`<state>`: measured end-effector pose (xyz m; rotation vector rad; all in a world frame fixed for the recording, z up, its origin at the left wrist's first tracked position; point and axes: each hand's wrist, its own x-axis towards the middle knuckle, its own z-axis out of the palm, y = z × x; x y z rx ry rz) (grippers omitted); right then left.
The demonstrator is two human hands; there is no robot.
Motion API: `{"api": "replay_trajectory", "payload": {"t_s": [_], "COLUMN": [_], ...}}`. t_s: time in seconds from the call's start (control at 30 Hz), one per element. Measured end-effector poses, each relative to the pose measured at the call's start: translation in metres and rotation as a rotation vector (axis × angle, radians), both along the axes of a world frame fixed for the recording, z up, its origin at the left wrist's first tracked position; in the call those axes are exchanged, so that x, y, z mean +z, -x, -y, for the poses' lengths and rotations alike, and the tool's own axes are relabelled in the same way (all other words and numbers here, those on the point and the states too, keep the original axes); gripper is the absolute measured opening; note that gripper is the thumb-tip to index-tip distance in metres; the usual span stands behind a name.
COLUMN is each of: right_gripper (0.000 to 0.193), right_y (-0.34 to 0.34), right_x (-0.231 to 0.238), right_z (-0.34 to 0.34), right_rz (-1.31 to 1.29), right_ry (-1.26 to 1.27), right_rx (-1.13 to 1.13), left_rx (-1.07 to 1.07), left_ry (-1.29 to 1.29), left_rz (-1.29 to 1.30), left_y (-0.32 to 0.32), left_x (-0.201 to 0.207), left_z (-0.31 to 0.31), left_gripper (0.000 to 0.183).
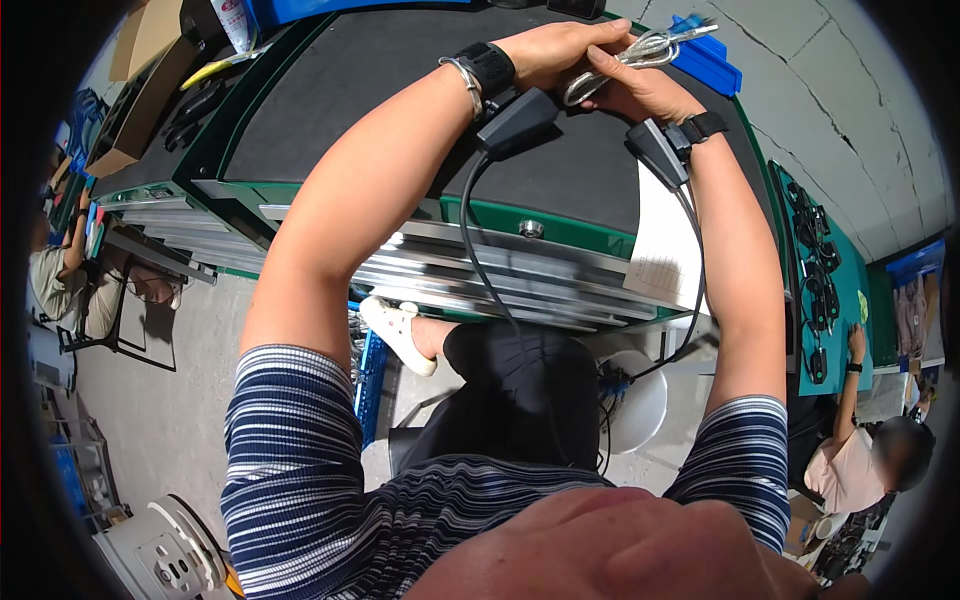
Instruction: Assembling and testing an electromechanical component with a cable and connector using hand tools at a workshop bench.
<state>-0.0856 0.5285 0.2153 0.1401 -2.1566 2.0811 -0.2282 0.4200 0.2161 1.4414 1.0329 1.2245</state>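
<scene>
A coiled silver-grey cable (648, 50) is gathered in a bundle between my two hands, above the far edge of a dark-topped workbench (330, 105). One metal-tipped end of the cable points out to the right. My left hand (565, 52) closes on the bundle from the left, its fingertips beside the loops. From the right, my right hand (650, 92) grips the coil, with the thumb laid across it. The inner fingers of both hands are partly hidden behind the cable and each other. Black wired boxes (517, 122) hang at both wrists.
Behind my right hand lies a blue plastic bin (708, 62). A white paper sheet (662, 245) hangs over the bench's front edge. Cardboard boxes (150, 100) stand at far left. A co-worker (850, 465) reaches to a green board (835, 300) at right; another person sits at far left.
</scene>
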Motion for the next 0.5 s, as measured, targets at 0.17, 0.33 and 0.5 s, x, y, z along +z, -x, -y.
{"api": "replay_trajectory", "payload": {"t_s": [0.17,0.33,0.5], "right_gripper": [0.027,0.035,0.041], "right_y": [0.0,-0.022,-0.017], "right_x": [0.001,0.031,0.02], "right_z": [0.002,0.021,0.009], "right_rz": [0.14,0.172,0.184], "right_ry": [-0.16,-0.658,-0.65], "right_rx": [-0.093,-0.277,-0.258], "left_rx": [0.012,-0.082,-0.075], "left_ry": [-0.101,-0.242,-0.195], "left_rz": [-0.135,-0.239,-0.267], "left_y": [0.0,0.001,-0.005], "left_x": [-0.001,0.002,0.005], "left_z": [-0.001,0.003,0.006], "left_gripper": [0.051,0.047,0.05]}}
